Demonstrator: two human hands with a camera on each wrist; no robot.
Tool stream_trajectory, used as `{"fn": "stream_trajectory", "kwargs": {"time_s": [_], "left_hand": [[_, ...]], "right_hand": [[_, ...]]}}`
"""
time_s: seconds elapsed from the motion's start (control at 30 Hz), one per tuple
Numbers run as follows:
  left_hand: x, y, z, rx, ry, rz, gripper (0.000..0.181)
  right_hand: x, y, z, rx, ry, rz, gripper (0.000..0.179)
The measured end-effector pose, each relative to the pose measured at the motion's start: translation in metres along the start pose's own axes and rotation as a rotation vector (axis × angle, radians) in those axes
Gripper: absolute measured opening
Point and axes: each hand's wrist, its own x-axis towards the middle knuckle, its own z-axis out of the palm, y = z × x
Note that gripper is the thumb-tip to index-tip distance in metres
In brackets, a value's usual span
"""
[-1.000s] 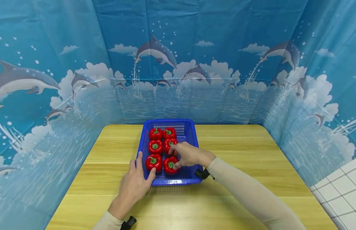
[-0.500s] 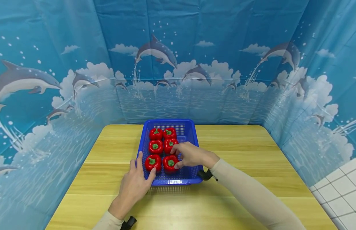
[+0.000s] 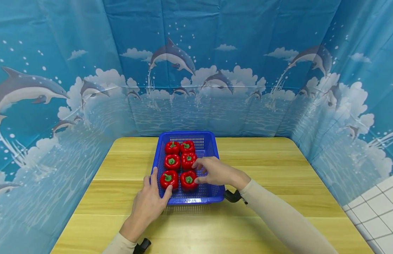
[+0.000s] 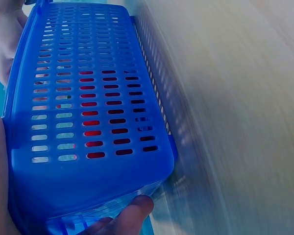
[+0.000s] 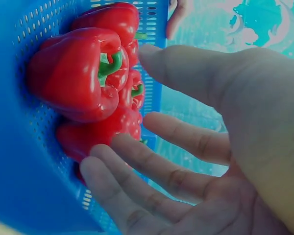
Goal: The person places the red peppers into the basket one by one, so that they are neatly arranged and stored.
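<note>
A blue plastic basket holds several red bell peppers with green stems, standing in two columns. My left hand grips the basket's near left corner; in the left wrist view fingertips curl round its perforated wall. Over the right side of the basket is my right hand, fingers loosely spread and holding nothing. Its thumb is close beside the near right pepper; from the head view I cannot tell whether they touch. The right wrist view shows bare fingers in front of a bell pepper.
The basket stands on a yellow wooden table, towards its far edge. A blue curtain printed with dolphins hangs behind and at both sides. White tiles show at the lower right.
My right hand has drawn back to the right, off the near right bell pepper, its fingers spreading slightly. The left hand and the basket stay in place.
</note>
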Motion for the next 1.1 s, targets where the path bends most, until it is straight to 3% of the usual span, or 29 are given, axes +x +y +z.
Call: {"fn": "stream_trajectory", "kwargs": {"time_s": [0.23,0.47,0.8,1.1], "left_hand": [[0.001,-0.001,0.001,-0.001,0.002,0.001,0.104],[0.001,-0.002,0.0,0.002,-0.006,-0.007,0.104],[-0.001,-0.002,-0.002,-0.017,-0.044,-0.011,0.107],[0.003,-0.004,-0.014,-0.067,-0.086,-0.009,0.107]], "right_hand": [[-0.018,0.008,0.0,0.02,0.102,0.023,0.043],[-0.035,0.022,0.002,0.068,0.199,-0.013,0.044],[-0.061,0.044,0.01,0.1,0.377,0.001,0.041],[-0.086,0.073,0.016,0.037,0.477,0.039,0.04]]}}
